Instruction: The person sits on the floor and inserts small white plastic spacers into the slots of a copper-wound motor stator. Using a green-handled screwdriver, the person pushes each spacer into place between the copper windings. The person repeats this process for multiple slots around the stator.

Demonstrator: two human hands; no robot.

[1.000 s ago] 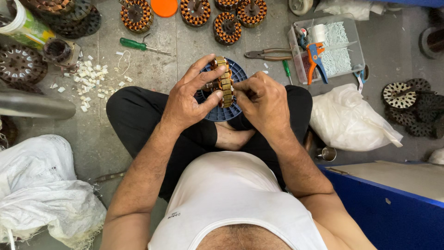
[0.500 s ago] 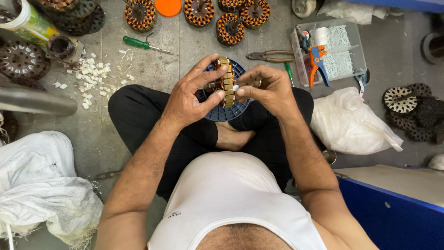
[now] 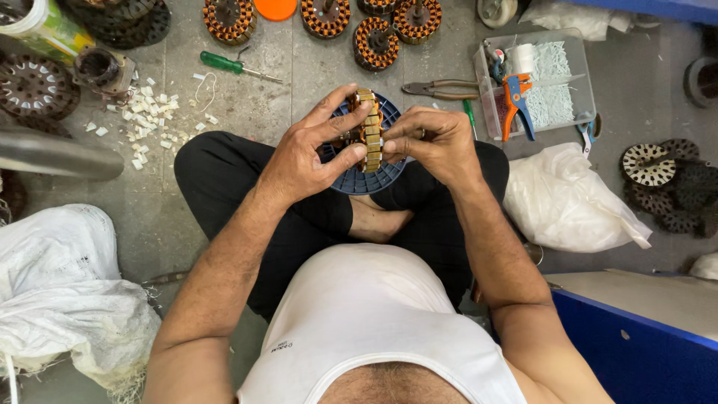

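Five copper-wound stators are showing: four lying at the top of the floor (image 3: 299,82) — first (image 3: 229,20), second (image 3: 326,16), third (image 3: 376,43), fourth (image 3: 416,18) — and one (image 3: 367,139) being held edge-on. One green screwdriver (image 3: 239,67), one pair of pliers (image 3: 440,90) and one clear plastic box (image 3: 540,82) are lying nearby.

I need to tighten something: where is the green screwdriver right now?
In the head view the green screwdriver lies on the floor at upper left, between the white scraps and a wound stator, left of both hands.
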